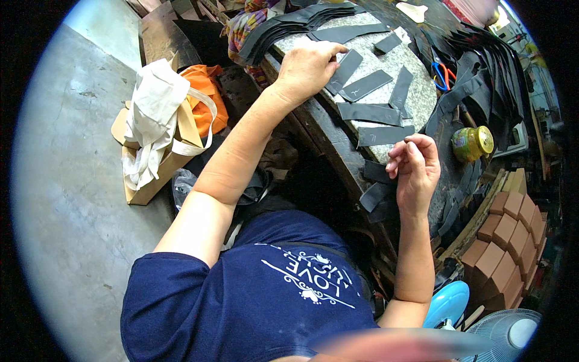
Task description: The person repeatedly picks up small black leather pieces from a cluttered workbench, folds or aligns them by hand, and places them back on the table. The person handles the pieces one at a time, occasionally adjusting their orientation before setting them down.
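My left hand (310, 67) reaches over a speckled stone slab (422, 81), its fingers and thumb closed at the upper end of a short dark strip (345, 73). Several similar flat dark strips (367, 85) lie spread over the slab, some with light marks on them. Close to the slab's near edge is my right hand (417, 172), palm partly turned up, its fingers loosely curled and apart with nothing visible in them. Nearest to it are a strip (386, 136) on the slab and dark pieces (377, 196) at the table edge.
Stacked long dark strips (289, 27) lie at the slab's far left. On the right are blue-and-red-handled scissors (443, 77), a yellow-lidded jar (473, 143) and layered dark material (488, 78). A cardboard box (158, 178) with white cloth stands left; brown blocks (503, 247) and a fan (506, 332) lower right.
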{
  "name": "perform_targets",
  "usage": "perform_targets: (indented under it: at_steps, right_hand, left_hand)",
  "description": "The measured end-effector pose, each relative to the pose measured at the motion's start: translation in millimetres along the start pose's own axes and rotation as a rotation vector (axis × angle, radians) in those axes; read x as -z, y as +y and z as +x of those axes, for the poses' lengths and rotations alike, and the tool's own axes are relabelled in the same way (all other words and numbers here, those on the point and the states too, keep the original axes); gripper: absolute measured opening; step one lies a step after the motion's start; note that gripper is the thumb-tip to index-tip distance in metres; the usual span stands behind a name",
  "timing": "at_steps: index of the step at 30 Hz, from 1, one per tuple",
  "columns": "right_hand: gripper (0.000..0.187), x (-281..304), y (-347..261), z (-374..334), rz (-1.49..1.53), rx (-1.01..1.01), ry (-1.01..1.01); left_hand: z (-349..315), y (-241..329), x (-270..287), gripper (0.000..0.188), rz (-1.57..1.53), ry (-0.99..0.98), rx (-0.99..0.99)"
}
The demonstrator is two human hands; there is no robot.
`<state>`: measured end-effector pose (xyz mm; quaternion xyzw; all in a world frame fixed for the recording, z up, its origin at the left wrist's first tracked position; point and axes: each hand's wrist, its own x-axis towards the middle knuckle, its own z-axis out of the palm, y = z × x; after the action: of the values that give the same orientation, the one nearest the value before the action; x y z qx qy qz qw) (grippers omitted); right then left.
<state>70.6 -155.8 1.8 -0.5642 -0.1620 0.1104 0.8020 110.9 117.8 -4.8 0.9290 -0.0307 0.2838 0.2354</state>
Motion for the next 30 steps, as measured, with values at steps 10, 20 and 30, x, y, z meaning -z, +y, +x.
perform_targets:
  at_steps: [10, 20, 30]
  right_hand:
    - [0.009, -1.0, -0.7, -0.5, 0.012, -0.001, -0.010]
    - [0.009, -4.8, 0.4, -1.3, -0.022, 0.012, -0.017]
    - [0.009, -5.7, 5.0, -3.2, -0.026, 0.006, -0.023]
  left_hand:
    - [-12.0, -11.9, -16.5, 0.027, -0.181, 0.238, -0.185]
    - [-19.9, -12.9, -23.9, 0.025, -0.403, 0.371, -0.024]
    - [-21.2, -15.4, -25.2, 0.019, -0.317, 0.395, -0.079]
